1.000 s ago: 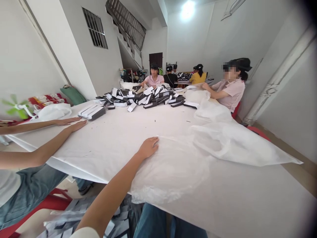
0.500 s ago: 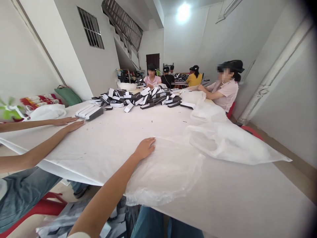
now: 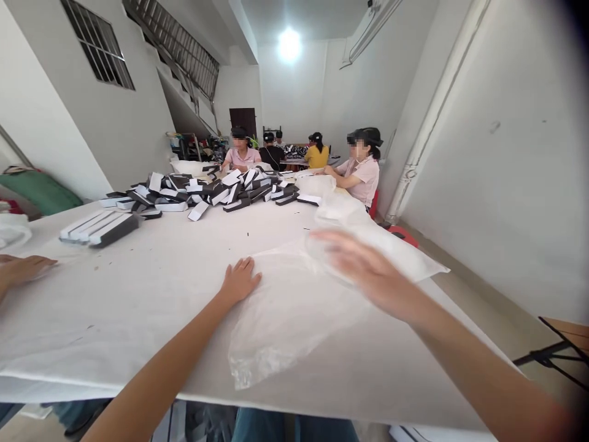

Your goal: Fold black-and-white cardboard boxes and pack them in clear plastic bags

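A thin, clear plastic bag (image 3: 285, 319) lies spread on the white-covered table in front of me. My left hand (image 3: 240, 280) rests flat at the bag's upper left edge, fingers stretched out. Over the bag's right side is my right hand (image 3: 359, 264), smeared by motion; whether its fingers grip any plastic cannot be made out. Just beyond it lies more crumpled translucent plastic (image 3: 409, 255), reaching toward the table's right edge.
A heap of black-and-white boxes (image 3: 216, 193) covers the table's far side. Several similar boxes stand in a bundle (image 3: 99, 228) at left, near a co-worker's hand (image 3: 27, 269). A person in pink (image 3: 365, 175) sits at the far right; others sit farther back.
My right hand has come into view from the right, over the bag. My view has turned to the right. My left hand stays flat on the bag's edge.
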`<state>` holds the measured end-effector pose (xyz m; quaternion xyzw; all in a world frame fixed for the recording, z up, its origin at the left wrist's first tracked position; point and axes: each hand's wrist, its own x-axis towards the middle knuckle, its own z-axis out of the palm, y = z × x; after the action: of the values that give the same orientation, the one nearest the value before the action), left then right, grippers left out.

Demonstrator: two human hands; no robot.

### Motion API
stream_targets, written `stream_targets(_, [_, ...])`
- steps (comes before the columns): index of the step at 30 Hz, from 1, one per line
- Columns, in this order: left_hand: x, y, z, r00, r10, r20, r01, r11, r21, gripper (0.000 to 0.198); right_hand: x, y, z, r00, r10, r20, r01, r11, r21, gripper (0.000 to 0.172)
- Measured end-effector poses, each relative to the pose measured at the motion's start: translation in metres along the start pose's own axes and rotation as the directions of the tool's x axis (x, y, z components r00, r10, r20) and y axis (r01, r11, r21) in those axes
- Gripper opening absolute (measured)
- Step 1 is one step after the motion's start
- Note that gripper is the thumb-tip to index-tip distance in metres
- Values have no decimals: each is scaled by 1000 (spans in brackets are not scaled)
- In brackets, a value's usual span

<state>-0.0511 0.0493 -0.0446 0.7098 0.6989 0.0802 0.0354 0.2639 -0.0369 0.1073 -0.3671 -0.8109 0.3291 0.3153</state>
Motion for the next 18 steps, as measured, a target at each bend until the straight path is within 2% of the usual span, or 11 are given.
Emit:
stream_targets(2, [13,-8,-4,1000,3,17,-3,1000,6,63,4,28,23,975,86,204,-70,994,-82,43])
stream_targets(3, [19,-14,-6,1000,-4,20,4,1000,6,63,4,44,36,941,121,316,-79,987,-143,48])
stream_targets(5, [29,-28,-11,1000,-19,18,19,1000,0,61,-2,72,58,872,142,469,-26,969,-244,56])
stream_targets(8, [42,-50,-14,1000,-16,-6,16,999,-28,57,-15,87,70,864,65,500,77,963,-258,56])
stream_targets(11, [50,-65,-11,998,8,-62,-12,998,-64,54,-13,78,66,886,51,461,56,975,-215,52])
stream_targets(14, [58,-73,-6,989,28,-148,-43,994,-99,51,13,74,63,932,69,355,-1,982,-187,48])
stream_targets(18, [78,-88,-10,963,1,-268,-35,992,-121,46,61,93,80,958,100,270,-43,977,-208,49])
